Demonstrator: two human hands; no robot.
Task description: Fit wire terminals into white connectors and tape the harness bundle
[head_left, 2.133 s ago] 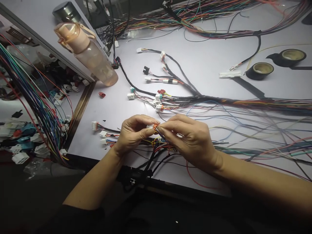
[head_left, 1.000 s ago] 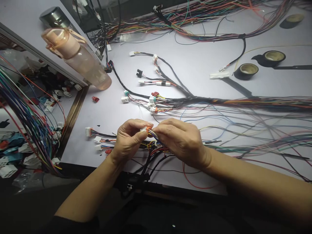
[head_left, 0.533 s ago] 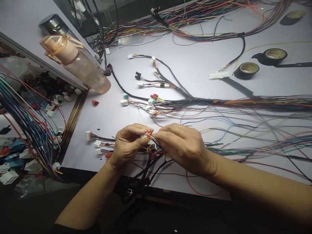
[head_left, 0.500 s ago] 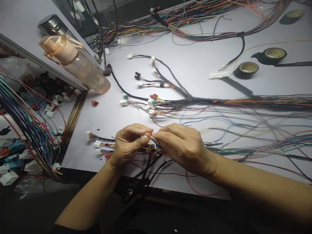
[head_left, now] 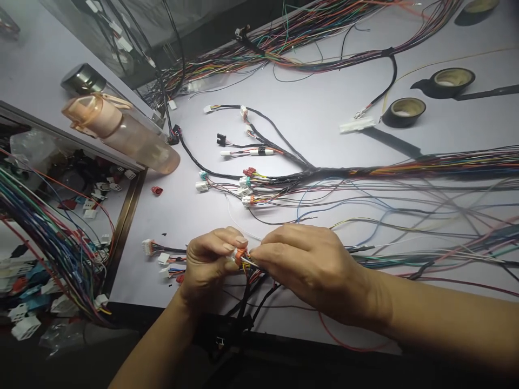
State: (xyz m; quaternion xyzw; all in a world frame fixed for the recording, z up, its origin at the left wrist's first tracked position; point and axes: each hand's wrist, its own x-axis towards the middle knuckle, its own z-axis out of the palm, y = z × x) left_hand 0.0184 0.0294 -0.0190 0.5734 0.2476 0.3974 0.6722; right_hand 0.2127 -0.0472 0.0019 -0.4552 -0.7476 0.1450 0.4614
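My left hand [head_left: 211, 262] pinches a small white and orange wire connector [head_left: 240, 255] between thumb and fingers. Close against it, my right hand [head_left: 312, 267] is closed on thin wires [head_left: 253, 263] that run into the connector's orange end. The right fingertips almost touch the connector, and they hide part of the wires. Below the hands, black-wrapped cable branches [head_left: 245, 302] hang toward the table edge. Left of my left hand lie a white connector with an orange end [head_left: 148, 247] and smaller white connectors [head_left: 164, 259].
A taped wire harness [head_left: 336, 172] with several connectors crosses the table. A pinkish water bottle [head_left: 130, 135] lies slanted at the left beside a bin of connectors [head_left: 93, 202]. Black tape rolls [head_left: 403, 112] stand at the right. A loose red connector [head_left: 157, 190] lies near the bin.
The camera view has shifted, so most things sit lower in the picture. The connector is turned to show more of its orange end; both hands still hold it and its wires.
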